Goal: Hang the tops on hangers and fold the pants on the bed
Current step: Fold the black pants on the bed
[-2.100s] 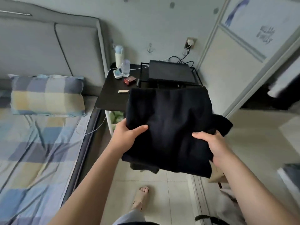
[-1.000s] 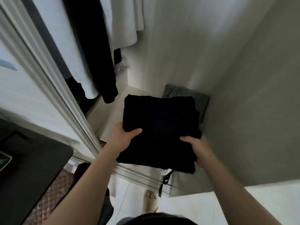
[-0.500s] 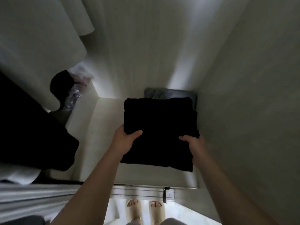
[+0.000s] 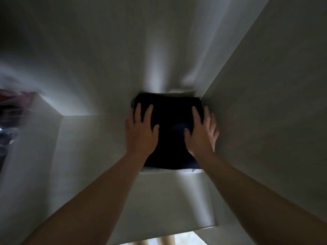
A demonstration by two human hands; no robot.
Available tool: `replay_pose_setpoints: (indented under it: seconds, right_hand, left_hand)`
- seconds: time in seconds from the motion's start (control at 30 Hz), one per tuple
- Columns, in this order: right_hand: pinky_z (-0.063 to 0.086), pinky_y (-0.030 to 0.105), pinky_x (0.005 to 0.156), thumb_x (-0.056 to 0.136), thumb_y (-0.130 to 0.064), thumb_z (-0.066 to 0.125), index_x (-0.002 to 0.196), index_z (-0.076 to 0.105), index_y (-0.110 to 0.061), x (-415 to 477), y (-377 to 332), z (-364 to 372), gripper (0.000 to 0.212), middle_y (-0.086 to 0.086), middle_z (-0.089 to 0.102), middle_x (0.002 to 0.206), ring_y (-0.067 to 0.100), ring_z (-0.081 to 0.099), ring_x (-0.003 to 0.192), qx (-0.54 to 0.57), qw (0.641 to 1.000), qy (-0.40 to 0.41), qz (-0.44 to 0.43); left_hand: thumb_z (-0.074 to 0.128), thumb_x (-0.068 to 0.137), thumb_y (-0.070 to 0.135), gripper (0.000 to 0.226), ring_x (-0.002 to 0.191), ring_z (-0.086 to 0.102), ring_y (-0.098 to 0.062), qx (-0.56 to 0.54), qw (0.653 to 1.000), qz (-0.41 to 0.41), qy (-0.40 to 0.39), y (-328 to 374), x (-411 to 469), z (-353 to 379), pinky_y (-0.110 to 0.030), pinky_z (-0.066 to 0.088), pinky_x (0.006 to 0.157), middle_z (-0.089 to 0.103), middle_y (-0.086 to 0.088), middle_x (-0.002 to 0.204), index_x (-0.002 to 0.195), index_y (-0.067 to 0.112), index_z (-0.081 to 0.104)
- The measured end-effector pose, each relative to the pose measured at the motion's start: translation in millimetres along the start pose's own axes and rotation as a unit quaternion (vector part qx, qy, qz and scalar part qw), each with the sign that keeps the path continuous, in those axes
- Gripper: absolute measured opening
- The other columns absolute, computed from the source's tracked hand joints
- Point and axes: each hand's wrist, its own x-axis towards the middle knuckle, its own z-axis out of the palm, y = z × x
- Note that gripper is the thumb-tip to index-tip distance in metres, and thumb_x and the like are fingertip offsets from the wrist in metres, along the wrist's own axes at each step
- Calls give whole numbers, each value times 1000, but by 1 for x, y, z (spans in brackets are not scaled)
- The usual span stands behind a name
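Folded pants set down in the wardrobe corner, both my palms flat on top.

Half a second ago I was carrying the black pants by their near edge, thumbs over and fingers under. Now my left hand and right hand lie open on them, fingers straight and spread, gripping nothing and only pressing. The pants sit on the shelf hard against the side wall, on top of something pale whose edge peeks out in front; I cannot tell what it is. To me this pair looks folded and stowed, so I would lift off and go back for the next garment.
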Motion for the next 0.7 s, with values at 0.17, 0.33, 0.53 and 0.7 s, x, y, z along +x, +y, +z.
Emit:
replay_pose_setpoints:
  seconds: [0.17,0.33,0.53,0.7]
  right_hand:
    - [8,55,123,105,-50,22,157,-8,-43,26,17,76,60,-4,-18,167,28,-14,154,-78,986,-132,-73]
    - [4,55,122,99,-50,26,159,-2,-39,34,25,122,67,1,-12,168,34,-8,154,-69,993,-48,-83]
    - [7,58,122,96,-49,29,160,2,-34,37,26,132,71,6,-5,168,36,-8,154,-68,993,-30,-91]
    - [-1,57,120,98,-53,23,158,-8,-36,47,24,128,70,3,-17,167,35,-15,152,-88,988,-88,-90]
  left_hand:
    - [26,102,62,64,155,5,-33,56,994,35,-85,-23,12,79,-59,19,120,1,-6,170,160,43,4]
    - [26,101,65,65,155,8,-32,24,998,44,-33,-46,18,123,-57,22,120,0,-6,170,159,46,2]
    - [27,101,64,66,155,7,-32,16,999,43,-21,-50,19,129,-56,20,121,-2,-5,170,158,47,-1]
    - [27,101,65,67,156,0,-30,23,996,28,-75,-46,27,118,-55,15,123,-6,-5,170,157,47,-5]
